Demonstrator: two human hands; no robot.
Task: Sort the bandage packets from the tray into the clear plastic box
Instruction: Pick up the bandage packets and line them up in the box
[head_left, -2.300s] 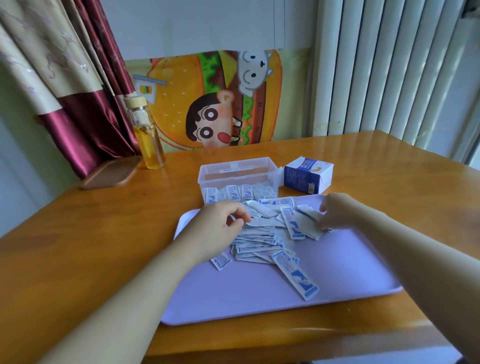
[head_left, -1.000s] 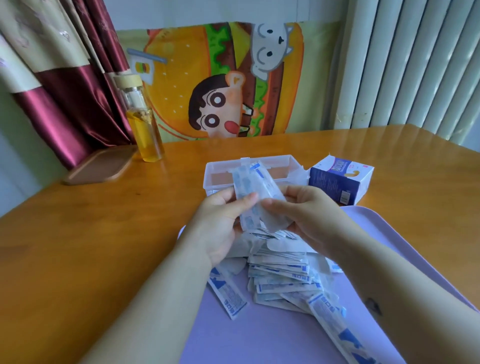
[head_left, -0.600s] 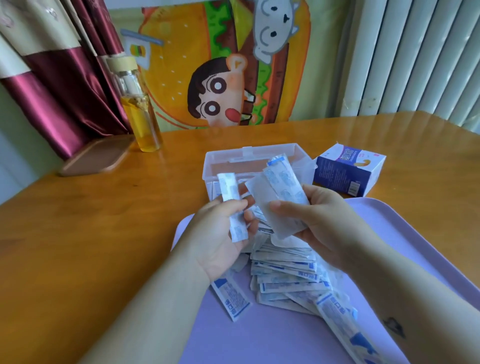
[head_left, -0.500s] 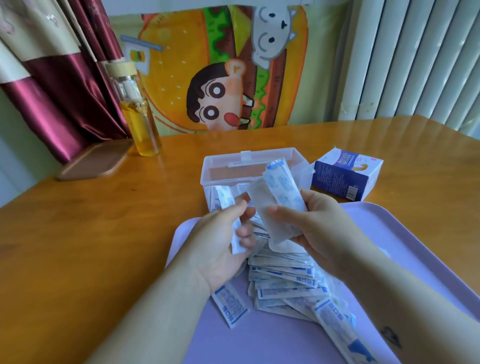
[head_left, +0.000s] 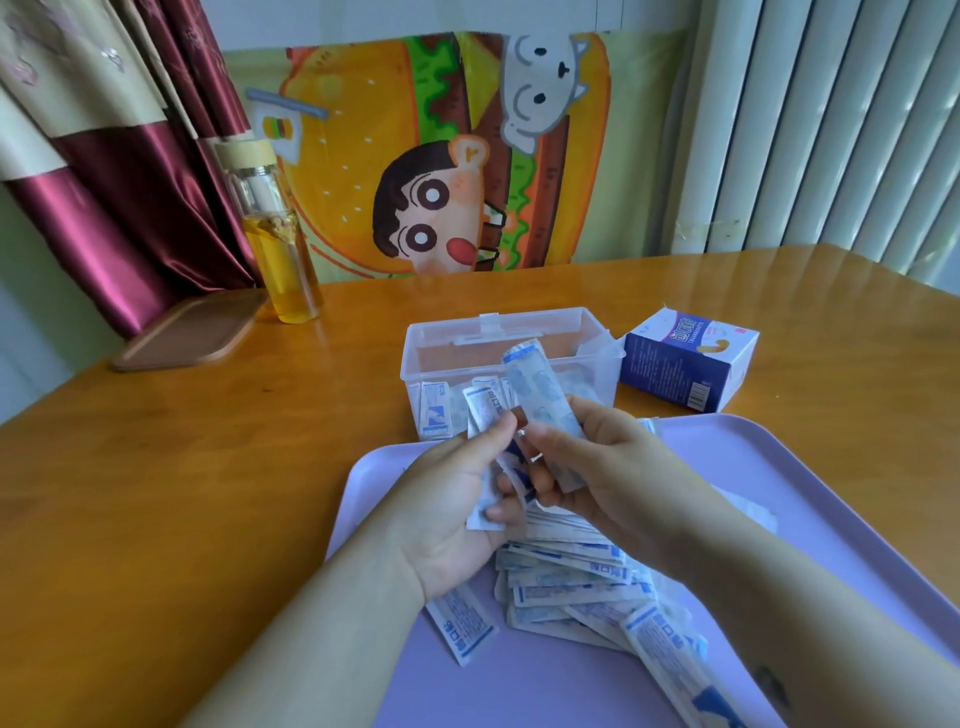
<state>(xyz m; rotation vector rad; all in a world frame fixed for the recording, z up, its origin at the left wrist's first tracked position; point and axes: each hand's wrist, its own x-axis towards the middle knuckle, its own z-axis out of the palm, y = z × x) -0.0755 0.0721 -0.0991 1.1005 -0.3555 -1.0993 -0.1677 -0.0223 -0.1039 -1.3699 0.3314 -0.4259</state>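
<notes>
A lilac tray (head_left: 810, 483) lies on the table with a loose heap of white-and-blue bandage packets (head_left: 569, 577) on it. Beyond its far edge stands the clear plastic box (head_left: 457, 343), lid off, with several packets upright inside. Both hands are raised over the tray's far end, fingertips almost touching. My left hand (head_left: 452, 514) grips a small packet (head_left: 485, 415) between thumb and fingers. My right hand (head_left: 608, 467) holds a longer packet (head_left: 540, 389) that sticks up in front of the box.
A blue-and-white bandage carton (head_left: 685, 364) lies to the right of the box. At the back left stand a glass bottle of yellow liquid (head_left: 278, 249) and a brown wooden coaster (head_left: 189, 330). A cartoon poster and curtain back the table.
Both hands picked packets from the heap and lifted them. The left hand pulled one small packet away from the right hand's bunch; now the hands have come together again.
</notes>
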